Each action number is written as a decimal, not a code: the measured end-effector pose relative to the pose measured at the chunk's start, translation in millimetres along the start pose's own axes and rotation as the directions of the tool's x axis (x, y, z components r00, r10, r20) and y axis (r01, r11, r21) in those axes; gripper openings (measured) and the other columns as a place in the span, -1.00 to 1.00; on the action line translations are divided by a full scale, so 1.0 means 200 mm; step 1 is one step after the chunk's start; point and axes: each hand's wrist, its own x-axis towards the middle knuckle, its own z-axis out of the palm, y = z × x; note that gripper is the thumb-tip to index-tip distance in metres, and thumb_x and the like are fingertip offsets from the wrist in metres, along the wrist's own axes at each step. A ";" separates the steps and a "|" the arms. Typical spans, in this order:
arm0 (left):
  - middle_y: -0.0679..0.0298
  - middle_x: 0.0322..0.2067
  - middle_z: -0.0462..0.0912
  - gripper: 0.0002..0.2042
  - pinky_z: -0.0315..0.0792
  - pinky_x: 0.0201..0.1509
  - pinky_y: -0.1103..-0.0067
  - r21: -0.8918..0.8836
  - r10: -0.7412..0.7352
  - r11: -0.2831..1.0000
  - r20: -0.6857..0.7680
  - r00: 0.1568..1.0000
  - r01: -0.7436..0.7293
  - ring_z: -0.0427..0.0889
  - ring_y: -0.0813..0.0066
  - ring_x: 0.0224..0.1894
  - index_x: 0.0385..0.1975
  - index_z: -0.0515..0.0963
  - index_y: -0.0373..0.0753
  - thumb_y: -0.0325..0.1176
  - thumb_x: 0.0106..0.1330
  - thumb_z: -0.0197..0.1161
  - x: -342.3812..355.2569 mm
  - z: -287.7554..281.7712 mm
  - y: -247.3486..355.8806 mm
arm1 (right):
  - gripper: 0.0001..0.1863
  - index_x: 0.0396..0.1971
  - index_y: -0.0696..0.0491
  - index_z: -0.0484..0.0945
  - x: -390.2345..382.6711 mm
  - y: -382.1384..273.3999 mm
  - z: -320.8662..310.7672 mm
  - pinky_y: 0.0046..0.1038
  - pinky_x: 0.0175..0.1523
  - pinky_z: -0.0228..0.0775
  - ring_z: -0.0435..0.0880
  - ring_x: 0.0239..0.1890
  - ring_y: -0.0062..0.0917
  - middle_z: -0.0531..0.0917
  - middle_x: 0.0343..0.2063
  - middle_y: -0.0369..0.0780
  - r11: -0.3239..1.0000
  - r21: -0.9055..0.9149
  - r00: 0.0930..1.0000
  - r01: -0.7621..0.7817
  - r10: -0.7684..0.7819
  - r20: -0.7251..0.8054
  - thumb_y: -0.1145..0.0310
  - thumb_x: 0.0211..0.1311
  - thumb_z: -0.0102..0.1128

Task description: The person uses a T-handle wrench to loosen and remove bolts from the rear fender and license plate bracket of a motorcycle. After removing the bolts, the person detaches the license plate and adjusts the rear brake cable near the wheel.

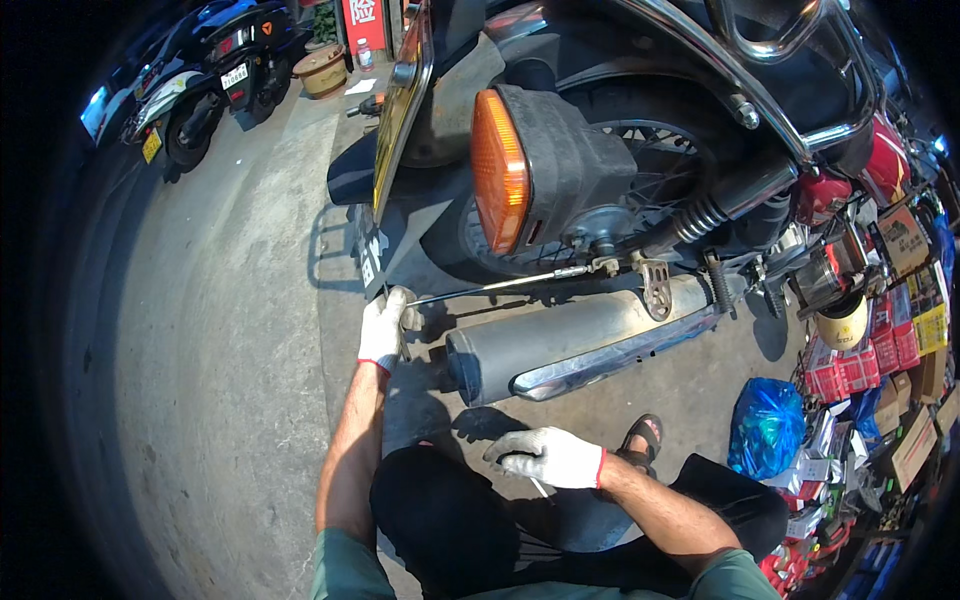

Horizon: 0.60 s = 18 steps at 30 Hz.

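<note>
My left hand [381, 328], in a white glove with a red cuff, is closed around the handle end of a long T-handle socket wrench [490, 290]. The shaft runs right to the fittings near the motorcycle's rear wheel hub [606, 228], above the dark exhaust muffler [560, 338]. Beside that hand hangs the rear mudguard's lower flap [368, 255]. My right hand [552, 458], gloved alike, hovers over my knees below the muffler, its fingers loosely bent and apart. A thin pale rod [540, 488] shows just under it; whether the hand touches it is unclear.
An orange-lensed light [500, 172] juts out above the wrench. Boxes [842, 365] and a blue plastic bag [766, 425] crowd the right side. Parked scooters [235, 60] and a plant pot [322, 72] stand at far left. My sandalled foot [643, 438] is beneath the muffler.
</note>
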 end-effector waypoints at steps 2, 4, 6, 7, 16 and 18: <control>0.30 -0.57 0.52 -0.72 0.39 -0.45 0.57 0.003 0.049 0.999 0.065 0.997 -0.049 0.49 0.56 -0.57 -0.31 0.52 -0.32 -0.20 0.45 0.07 0.01 0.02 0.03 | -0.64 0.03 0.02 0.54 0.00 0.03 0.00 -0.33 0.09 0.42 0.61 -0.04 -0.23 0.65 -0.09 -0.10 1.000 -0.003 1.000 0.012 -0.012 -0.011 0.15 0.38 0.00; 0.33 -0.56 0.51 -0.70 0.37 -0.41 0.58 0.184 0.094 0.978 0.025 0.995 -0.097 0.45 0.58 -0.54 -0.27 0.53 -0.33 -0.18 0.46 0.05 -0.01 0.03 0.04 | -0.64 0.03 0.02 0.54 0.01 0.03 0.01 -0.33 0.09 0.42 0.61 -0.04 -0.22 0.65 -0.10 -0.09 1.000 -0.008 1.000 0.015 -0.015 -0.010 0.16 0.38 -0.01; 0.34 -0.56 0.48 -0.66 0.35 -0.38 0.58 0.317 0.166 0.932 0.058 0.984 -0.176 0.42 0.57 -0.52 -0.25 0.53 -0.35 -0.14 0.45 0.05 -0.01 0.03 0.04 | -0.64 0.03 0.03 0.54 0.01 0.00 0.00 -0.33 0.09 0.42 0.61 -0.04 -0.22 0.65 -0.10 -0.08 0.999 0.009 0.999 -0.046 0.046 0.018 0.17 0.38 -0.02; 0.33 -0.54 0.50 -0.65 0.36 -0.36 0.57 0.439 0.157 0.884 0.044 0.987 -0.161 0.43 0.56 -0.50 -0.23 0.54 -0.37 -0.14 0.46 0.04 -0.01 0.02 0.05 | -0.65 0.03 0.03 0.54 0.01 -0.02 0.00 -0.33 0.08 0.43 0.61 -0.04 -0.22 0.65 -0.10 -0.08 0.997 0.017 0.997 -0.077 0.076 0.035 0.18 0.38 -0.02; 0.21 -0.53 0.61 -0.56 0.39 -0.38 0.50 0.640 0.155 0.766 -0.100 0.983 -0.056 0.53 0.45 -0.49 -0.12 0.59 -0.40 -0.09 0.48 -0.05 0.04 0.10 0.08 | -0.66 0.01 0.06 0.54 -0.05 -0.13 -0.13 -0.38 -0.02 0.49 0.67 -0.16 -0.34 0.68 -0.16 -0.12 0.988 0.057 0.983 0.142 -0.134 -0.124 0.21 0.37 -0.01; 0.26 -0.57 0.59 -0.55 0.38 -0.46 0.53 0.551 -0.104 0.823 -0.095 0.990 0.139 0.50 0.48 -0.57 -0.08 0.59 -0.36 -0.07 0.48 -0.09 0.07 0.02 0.08 | -0.67 -0.01 0.07 0.55 -0.03 -0.21 -0.24 -0.40 -0.08 0.51 0.69 -0.23 -0.41 0.68 -0.19 -0.13 0.951 0.031 0.912 0.308 -0.286 -0.296 0.24 0.36 0.01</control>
